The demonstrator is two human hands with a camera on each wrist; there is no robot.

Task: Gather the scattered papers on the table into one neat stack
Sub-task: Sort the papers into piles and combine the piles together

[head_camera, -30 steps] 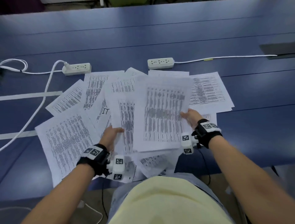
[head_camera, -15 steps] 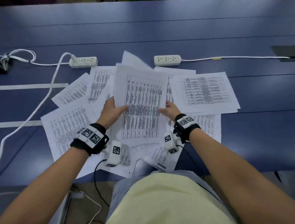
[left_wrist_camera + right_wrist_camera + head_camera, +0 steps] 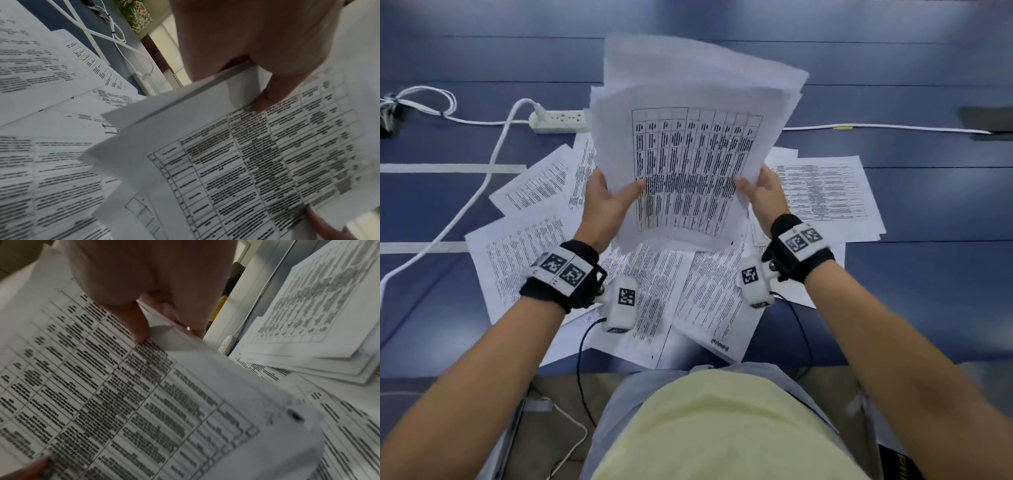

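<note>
In the head view, a bundle of white printed sheets with a ruled table on the front page (image 3: 695, 164) is being held up on end in the centre of the frame, its long axis running from lower centre to upper centre, with the upper edges fanned unevenly. It is being gripped at its left edge by the left hand (image 3: 604, 205) and at its right edge by the right hand (image 3: 765, 192), each thumb laid on the front page and the other fingers hidden behind. The loose white printed pages (image 3: 524, 260) are lying flat on the dark blue table (image 3: 928, 308) below and to both sides, the lower-left ones nearer the left hand. In the left wrist view, the bundle (image 3: 236, 162) is being pinched from the upper right by the left hand (image 3: 257, 40), and uneven sheet edges are showing. In the right wrist view, the bundle (image 3: 123, 386) is being pinched by the right hand (image 3: 148, 280) from the upper left. Squaring is judged to depend on the bottom edge being lowered straight down.
</note>
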